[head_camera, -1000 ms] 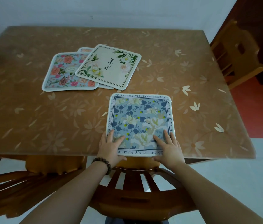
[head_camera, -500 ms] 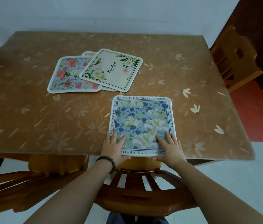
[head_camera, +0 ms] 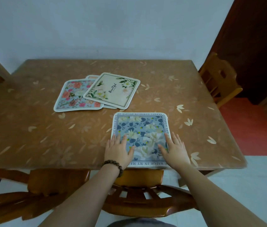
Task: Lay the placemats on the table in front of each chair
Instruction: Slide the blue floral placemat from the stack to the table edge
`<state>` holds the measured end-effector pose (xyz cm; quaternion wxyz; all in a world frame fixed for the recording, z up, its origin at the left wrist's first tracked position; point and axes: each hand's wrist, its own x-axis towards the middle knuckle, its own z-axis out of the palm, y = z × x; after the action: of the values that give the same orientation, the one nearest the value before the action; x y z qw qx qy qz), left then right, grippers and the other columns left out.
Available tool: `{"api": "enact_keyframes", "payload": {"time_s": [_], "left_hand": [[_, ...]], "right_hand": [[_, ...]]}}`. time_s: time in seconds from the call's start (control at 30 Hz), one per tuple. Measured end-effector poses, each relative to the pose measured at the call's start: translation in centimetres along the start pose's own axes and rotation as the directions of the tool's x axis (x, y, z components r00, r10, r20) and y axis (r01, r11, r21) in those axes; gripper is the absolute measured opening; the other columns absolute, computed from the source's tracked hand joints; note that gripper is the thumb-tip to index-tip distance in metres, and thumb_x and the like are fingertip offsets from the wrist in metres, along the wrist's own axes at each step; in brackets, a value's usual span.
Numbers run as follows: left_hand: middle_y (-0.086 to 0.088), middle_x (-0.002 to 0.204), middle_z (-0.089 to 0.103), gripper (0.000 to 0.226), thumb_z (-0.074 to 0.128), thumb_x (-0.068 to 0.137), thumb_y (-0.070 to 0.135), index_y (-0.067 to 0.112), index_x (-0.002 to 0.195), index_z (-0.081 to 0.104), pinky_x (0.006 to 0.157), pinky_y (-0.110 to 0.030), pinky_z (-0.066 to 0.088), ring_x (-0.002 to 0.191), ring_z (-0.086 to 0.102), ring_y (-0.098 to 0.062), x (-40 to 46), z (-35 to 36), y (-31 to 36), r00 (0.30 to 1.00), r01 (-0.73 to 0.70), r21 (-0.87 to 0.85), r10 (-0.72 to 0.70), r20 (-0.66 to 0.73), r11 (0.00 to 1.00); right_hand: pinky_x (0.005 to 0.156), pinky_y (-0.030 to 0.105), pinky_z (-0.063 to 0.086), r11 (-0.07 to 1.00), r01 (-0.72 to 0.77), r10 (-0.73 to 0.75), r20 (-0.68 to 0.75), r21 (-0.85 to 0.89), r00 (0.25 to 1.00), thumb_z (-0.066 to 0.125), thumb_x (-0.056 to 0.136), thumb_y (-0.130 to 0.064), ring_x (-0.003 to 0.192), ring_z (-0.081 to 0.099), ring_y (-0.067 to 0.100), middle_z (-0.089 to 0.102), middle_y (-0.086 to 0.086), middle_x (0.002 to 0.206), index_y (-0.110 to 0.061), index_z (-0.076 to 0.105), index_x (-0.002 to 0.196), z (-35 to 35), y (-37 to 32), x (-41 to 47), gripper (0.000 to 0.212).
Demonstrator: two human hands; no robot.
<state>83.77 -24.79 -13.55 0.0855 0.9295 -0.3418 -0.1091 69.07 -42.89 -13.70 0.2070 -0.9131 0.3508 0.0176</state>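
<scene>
While your left hand (head_camera: 118, 150) and right hand (head_camera: 175, 150) lie flat and unclenched, gripping nothing, on the blue placemat (head_camera: 141, 133) at the near bench (head_camera: 31, 128) edge above the chair (head_camera: 137, 199), any drag as you lift could slide it off. The other placemats (head_camera: 96, 93) sit overlapped mid-bench, so grabbing one may pull its neighbours askew.

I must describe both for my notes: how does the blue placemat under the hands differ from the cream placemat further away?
The blue placemat lies alone, square to the table's near edge; the cream placemat lies tilted, overlapping other mats. The blue one has blue leaves and framing text; the cream one has corner flowers and one word. The left hand and right hand press only the blue one. Both are square with rounded corners.
</scene>
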Motion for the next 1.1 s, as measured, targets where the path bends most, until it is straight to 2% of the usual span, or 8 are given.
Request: {"api": "enact_keyframes", "payload": {"time_s": [0.27, 0.5, 0.77, 1.1], "left_hand": [[-0.005, 0.158, 0.014, 0.068, 0.021, 0.092, 0.061, 0.024, 0.149, 0.017, 0.117, -0.043, 0.007, 0.145, 0.004, -0.022, -0.3, -0.4, 1.8, 0.998, -0.058, 0.015, 0.058, 0.005, 0.998], [-0.005, 0.158, 0.014, 0.068, 0.019, 0.092, 0.062, 0.025, 0.148, 0.017, 0.117, -0.046, 0.008, 0.145, 0.004, -0.024, -0.1, 0.4, 5.3, 0.984, -0.159, -0.007, 0.16, 0.073, 0.987], [-0.006, 0.156, 0.021, 0.069, 0.023, 0.092, 0.06, 0.02, 0.148, 0.02, 0.116, -0.046, 0.012, 0.144, 0.013, -0.024, -0.5, 2.6, 13.5, 0.933, -0.334, 0.01, 0.329, 0.147, 0.943], [-0.006, 0.154, 0.025, 0.074, 0.025, 0.088, 0.063, 0.018, 0.147, 0.022, 0.115, -0.046, 0.015, 0.143, 0.016, -0.025, 0.7, 5.9, 26.4, 0.91, -0.404, 0.029, 0.399, 0.114, 0.914]], "right_hand": [[0.116, 0.043, 0.003, 0.997, -0.078, 0.078, -0.058, 0.005, 0.995, 0.029, 0.092, -0.061, 0.145, -0.003, 0.02, 0.005, 0.003, 0.159, -0.03, 0.011, 0.15, -0.9, 1.6, -1.9, 0.068], [0.116, 0.042, 0.004, 0.966, -0.256, 0.26, -0.157, 0.041, 0.953, 0.03, 0.093, -0.058, 0.145, 0.001, 0.02, 0.009, 0.003, 0.159, -0.03, 0.016, 0.149, -3.0, 6.0, -4.4, 0.065], [0.118, 0.042, 0.009, 0.894, -0.433, 0.448, -0.204, 0.118, 0.87, 0.033, 0.093, -0.056, 0.145, 0.003, 0.021, 0.013, 0.004, 0.158, -0.027, 0.021, 0.148, -4.3, 12.1, -9.4, 0.063], [0.117, 0.044, 0.009, 0.882, -0.443, 0.47, -0.243, 0.159, 0.848, 0.033, 0.095, -0.053, 0.145, 0.005, 0.023, 0.015, 0.008, 0.157, -0.023, 0.022, 0.148, -8.4, 23.9, -12.2, 0.062]]}}
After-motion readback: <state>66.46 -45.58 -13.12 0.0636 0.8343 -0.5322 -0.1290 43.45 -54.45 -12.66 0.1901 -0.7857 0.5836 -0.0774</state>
